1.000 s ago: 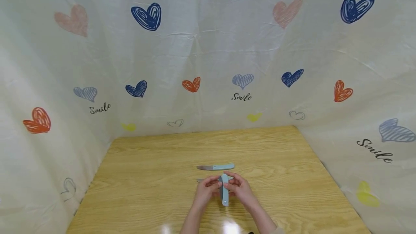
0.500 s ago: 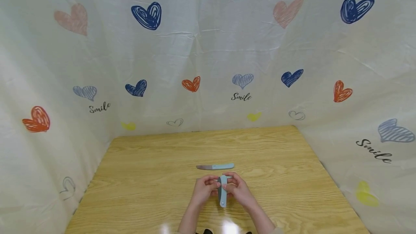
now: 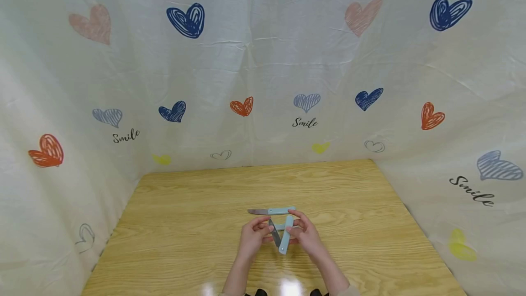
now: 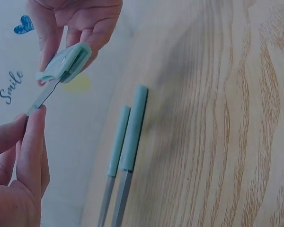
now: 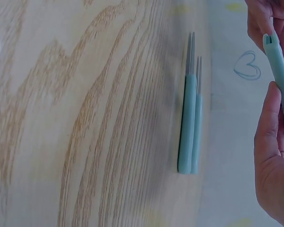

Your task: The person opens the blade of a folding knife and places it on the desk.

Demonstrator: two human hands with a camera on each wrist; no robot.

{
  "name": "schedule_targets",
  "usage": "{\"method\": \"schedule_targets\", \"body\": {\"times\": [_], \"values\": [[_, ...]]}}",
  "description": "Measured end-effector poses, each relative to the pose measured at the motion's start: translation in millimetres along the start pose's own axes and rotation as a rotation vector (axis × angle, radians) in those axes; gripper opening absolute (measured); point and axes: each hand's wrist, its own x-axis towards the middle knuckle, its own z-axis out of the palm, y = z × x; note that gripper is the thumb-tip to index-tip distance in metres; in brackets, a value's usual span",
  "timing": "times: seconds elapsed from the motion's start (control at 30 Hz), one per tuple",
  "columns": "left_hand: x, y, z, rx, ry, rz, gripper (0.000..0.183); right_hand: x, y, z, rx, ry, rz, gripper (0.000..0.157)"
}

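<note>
A folding knife with a pale blue-green handle (image 3: 286,236) is held up over the table, partly unfolded into a V with its pivot end toward me. My left hand (image 3: 250,237) pinches the grey blade (image 3: 276,235) between thumb and fingers. The handle is gripped by my right hand (image 3: 308,237), thumb on its near face. In the left wrist view the blade (image 4: 41,98) runs from the slot of the handle (image 4: 68,64) to my left fingertips. Beyond the hands lie two similar knives with blades out: a farther knife (image 3: 281,211) and a nearer knife (image 3: 280,227), partly hidden by the hands.
The wood-grain table (image 3: 185,232) spreads around the hands. A white curtain (image 3: 263,58) printed with hearts encloses its back and sides. The left wrist view shows the two lying knives side by side, the nearer knife (image 4: 135,127) beside the farther knife (image 4: 118,142).
The blade has swung away from the handle, widening from nearly folded into a V. My hands have moved slightly apart. The knife lying farther away has not moved.
</note>
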Motion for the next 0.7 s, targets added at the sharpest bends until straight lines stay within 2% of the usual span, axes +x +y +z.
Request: {"method": "schedule_targets", "body": {"times": [0.3, 0.43, 0.7], "values": [[-4.1, 7.9, 1.2, -0.072, 0.125, -0.014, 0.04, 2.5, -2.1, -1.9, 0.086, 0.088, 0.001, 0.05], [-4.4, 13.4, 4.4, -0.14, 0.216, -0.013, 0.039, 1.3, -5.6, -1.5, 0.16, 0.147, -0.005, 0.048], [-0.6, 21.9, 15.9, -0.353, 0.382, 0.086, 0.032, 2.3, -14.6, 2.6, 0.315, 0.228, -0.063, 0.04]]}}
